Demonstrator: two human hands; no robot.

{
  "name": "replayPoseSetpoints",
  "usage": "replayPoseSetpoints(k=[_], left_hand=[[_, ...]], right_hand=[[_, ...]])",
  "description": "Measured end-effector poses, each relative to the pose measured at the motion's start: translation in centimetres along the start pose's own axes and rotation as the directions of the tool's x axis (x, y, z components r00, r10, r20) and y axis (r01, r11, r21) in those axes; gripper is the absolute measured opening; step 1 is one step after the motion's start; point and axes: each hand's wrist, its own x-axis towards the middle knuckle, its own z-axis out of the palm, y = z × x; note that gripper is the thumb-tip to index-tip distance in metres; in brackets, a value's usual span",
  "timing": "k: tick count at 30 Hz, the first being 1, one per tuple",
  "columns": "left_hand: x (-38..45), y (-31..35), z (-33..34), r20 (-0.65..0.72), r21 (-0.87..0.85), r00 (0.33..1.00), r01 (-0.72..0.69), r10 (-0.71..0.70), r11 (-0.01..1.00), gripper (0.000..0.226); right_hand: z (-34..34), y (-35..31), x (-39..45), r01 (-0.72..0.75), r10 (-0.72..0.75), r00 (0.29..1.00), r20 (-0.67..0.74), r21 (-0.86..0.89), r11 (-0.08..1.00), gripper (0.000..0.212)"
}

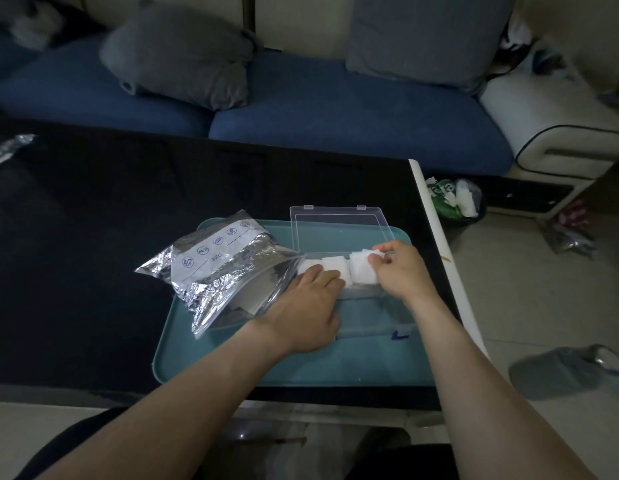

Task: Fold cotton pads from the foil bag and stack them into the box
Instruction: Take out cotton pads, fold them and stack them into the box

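The left hand [310,299] lies flat, fingers straight, on white square cotton pads [336,268] in the clear plastic box [342,230]. The right hand [400,268] pinches one folded white pad [368,253].

- A teal tray [232,368] lay under both hands.
- A blue sofa [336,109] with grey cushions [183,53] stood beyond them.
- A bin [457,202] sat right of the right hand.

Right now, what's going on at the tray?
A person is packing cotton pads into the clear box, whose lid stands open, on the teal tray. The right hand pinches a folded pad over the rightmost stack, while the left hand rests flat on the stacks at the box's left end. The foil bag lies beside the box on the tray's left part.
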Motion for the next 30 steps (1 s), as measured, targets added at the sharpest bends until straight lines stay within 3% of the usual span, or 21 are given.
replayPoseSetpoints(k=[3, 7, 15, 20, 26, 30], left_hand=[[0.0, 0.1, -0.1, 0.004, 0.001, 1.000, 0.000, 0.000, 1.000, 0.057], [0.1, 0.1, 0.0, 0.003, 0.010, 1.000, -0.003, 0.003, 1.000, 0.056], [0.2, -0.2, 0.1, -0.007, -0.018, 1.000, -0.010, 0.010, 1.000, 0.057], [0.3, -0.4, 0.0, -0.005, -0.015, 1.000, -0.020, 0.020, 1.000, 0.057], [0.3, -0.2, 0.0, -0.003, 0.005, 1.000, -0.014, 0.014, 1.000, 0.056], [0.3, -0.3, 0.0, -0.002, -0.002, 1.000, -0.019, 0.019, 1.000, 0.056]], right_hand=[[-0.7, 0.1, 0.2, -0.006, 0.006, 0.998, -0.063, 0.008, 1.000, 0.027], [-0.1, 0.1, 0.0, 0.004, -0.004, 1.000, -0.008, 0.005, 1.000, 0.029], [0.4, -0.6, -0.3, 0.110, -0.137, 0.985, -0.105, -0.232, 0.966, 0.028], [-1.7, -0.5, -0.8, 0.193, -0.161, 0.975, 0.151, -0.227, 0.955, 0.025], [-0.4, -1.1, -1.2, 0.260, -0.214, 0.962, 0.169, -0.335, 0.906, 0.037], [0.3, -1.7, -0.7, 0.235, -0.169, 0.967, 0.190, -0.408, 0.882, 0.036]])
